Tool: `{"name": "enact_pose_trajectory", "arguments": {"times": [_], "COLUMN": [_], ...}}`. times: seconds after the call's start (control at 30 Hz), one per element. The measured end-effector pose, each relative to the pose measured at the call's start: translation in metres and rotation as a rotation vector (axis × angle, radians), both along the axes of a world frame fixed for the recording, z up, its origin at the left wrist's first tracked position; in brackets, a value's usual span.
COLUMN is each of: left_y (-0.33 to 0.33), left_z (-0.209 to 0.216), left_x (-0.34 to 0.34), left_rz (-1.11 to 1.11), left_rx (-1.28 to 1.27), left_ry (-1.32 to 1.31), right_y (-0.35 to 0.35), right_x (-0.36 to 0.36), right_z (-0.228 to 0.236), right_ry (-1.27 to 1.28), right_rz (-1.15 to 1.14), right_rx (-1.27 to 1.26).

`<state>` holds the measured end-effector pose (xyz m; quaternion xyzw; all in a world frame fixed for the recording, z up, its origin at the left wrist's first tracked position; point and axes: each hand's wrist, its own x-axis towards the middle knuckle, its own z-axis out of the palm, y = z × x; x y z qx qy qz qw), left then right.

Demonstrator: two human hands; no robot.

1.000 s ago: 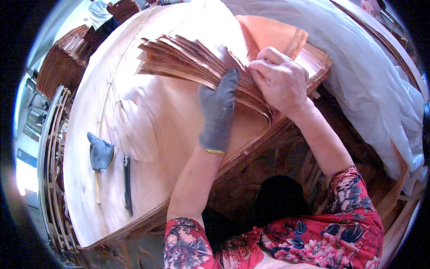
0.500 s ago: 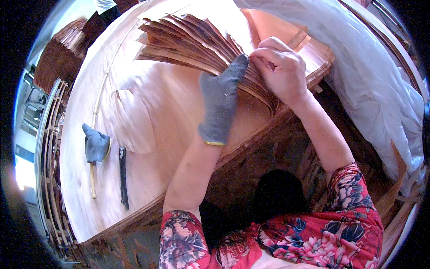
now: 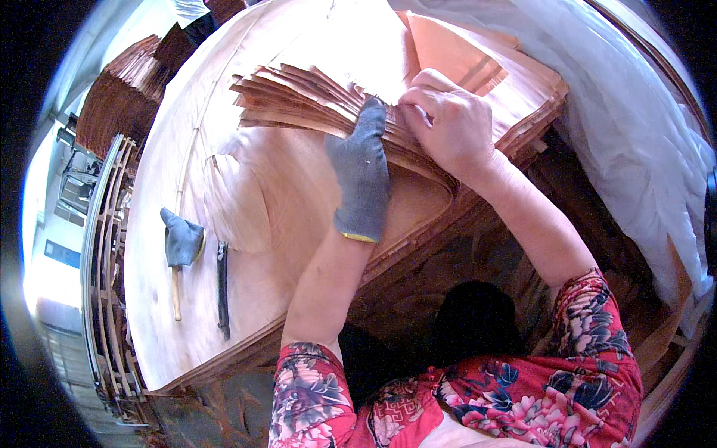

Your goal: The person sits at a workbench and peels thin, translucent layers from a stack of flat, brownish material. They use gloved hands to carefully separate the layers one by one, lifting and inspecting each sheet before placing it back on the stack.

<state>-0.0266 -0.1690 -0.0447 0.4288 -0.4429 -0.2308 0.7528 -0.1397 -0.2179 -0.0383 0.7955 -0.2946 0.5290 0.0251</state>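
Observation:
My left hand [image 3: 362, 179], in a grey work glove with a yellow cuff, grips a fanned, folded-over bundle of thin brown veneer sheets [image 3: 295, 93]. Its thumb lies across the top of the bundle; the other fingers are hidden. Close beside that thumb, my bare right hand [image 3: 452, 127] pinches the sheet edges between thumb and forefinger. Under the bundle lies a broad stack of pale wood veneer [image 3: 299, 172], its top sheet torn and ruffled toward the left. Orange-toned sheets [image 3: 448, 48] lie beyond my right hand.
An empty grey glove [image 3: 184, 239] rests over a wooden handle [image 3: 176, 295] on the left of the stack, beside a narrow black bar [image 3: 223, 291]. White plastic sheeting [image 3: 620, 157] drapes along the right. Farther left stand a brown veneer pile [image 3: 116, 108] and slatted wood [image 3: 112, 261].
The fanned end of the bundle has dropped and its sheets lie closer together. Both hands have moved slightly left, still on the sheets. The whole view has shifted a little.

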Motion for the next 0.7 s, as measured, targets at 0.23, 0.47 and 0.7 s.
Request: {"name": "enact_pose_trajectory", "arguments": {"times": [0.23, 0.47, 0.7], "left_y": [0.001, -0.005, -0.003], "left_z": [0.001, -0.002, -0.002], "left_x": [-0.001, -0.001, 0.003], "left_rz": [0.007, 0.012, -0.001], "left_rx": [0.035, -0.057, -0.015], "left_ry": [0.053, 0.052, 0.039], "right_y": [-0.006, -0.007, 0.000], "right_x": [-0.005, -0.008, -0.008], "right_z": [0.004, 0.004, 0.019], "right_ry": [-0.105, -0.212, 0.029], "right_rz": [0.114, 0.177, 0.049], "right_rx": [0.217, 0.539, 0.351]}}
